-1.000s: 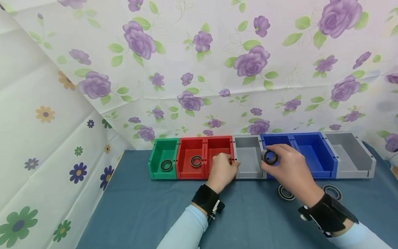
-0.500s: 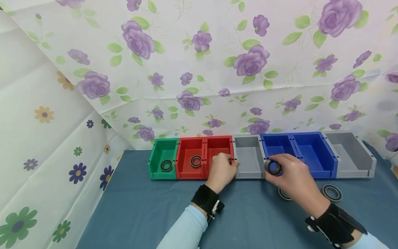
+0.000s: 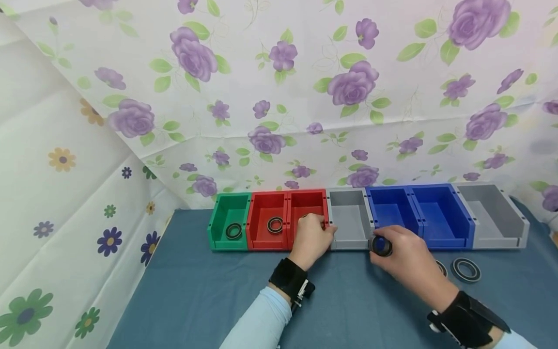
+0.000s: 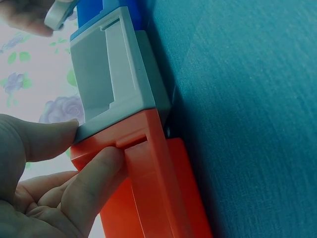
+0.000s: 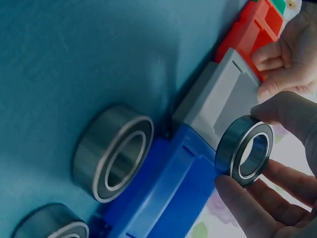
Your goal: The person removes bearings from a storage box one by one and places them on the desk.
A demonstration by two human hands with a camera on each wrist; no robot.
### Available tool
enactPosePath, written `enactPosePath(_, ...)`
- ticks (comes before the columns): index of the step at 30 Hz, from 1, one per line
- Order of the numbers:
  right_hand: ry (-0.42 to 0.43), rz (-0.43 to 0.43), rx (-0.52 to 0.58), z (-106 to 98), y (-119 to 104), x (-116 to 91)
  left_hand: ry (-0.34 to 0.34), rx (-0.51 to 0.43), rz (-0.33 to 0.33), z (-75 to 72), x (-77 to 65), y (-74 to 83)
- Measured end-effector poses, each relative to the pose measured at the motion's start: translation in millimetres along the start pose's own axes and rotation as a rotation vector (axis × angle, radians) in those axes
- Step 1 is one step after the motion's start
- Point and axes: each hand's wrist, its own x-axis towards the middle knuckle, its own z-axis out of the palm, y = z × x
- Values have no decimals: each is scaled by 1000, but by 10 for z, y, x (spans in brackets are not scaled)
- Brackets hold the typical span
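My right hand holds a ball bearing between thumb and fingers, just in front of the spot where the middle gray bin meets the left blue bin. My left hand pinches the adjoining side walls of the right red bin and that gray bin. In the left wrist view its thumb lies on the gray side, with a fingertip inside the red bin. Two bearings lie on the cloth: a fully visible one and another mostly hidden behind my right hand.
Bins stand joined in a row against the flowered backdrop. One bearing sits in the green bin, another in the left red bin. A blue bin and a gray bin end the row.
My right hand has moved down and toward me with the bearing, from over the left blue bin to its front edge. My left hand has stayed in place.
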Motion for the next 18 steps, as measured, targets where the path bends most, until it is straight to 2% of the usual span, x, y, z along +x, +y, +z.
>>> enactPosePath(18, -143, 20, -37, 285, -10, -142, 3, -10, -8, 2, -12, 7)
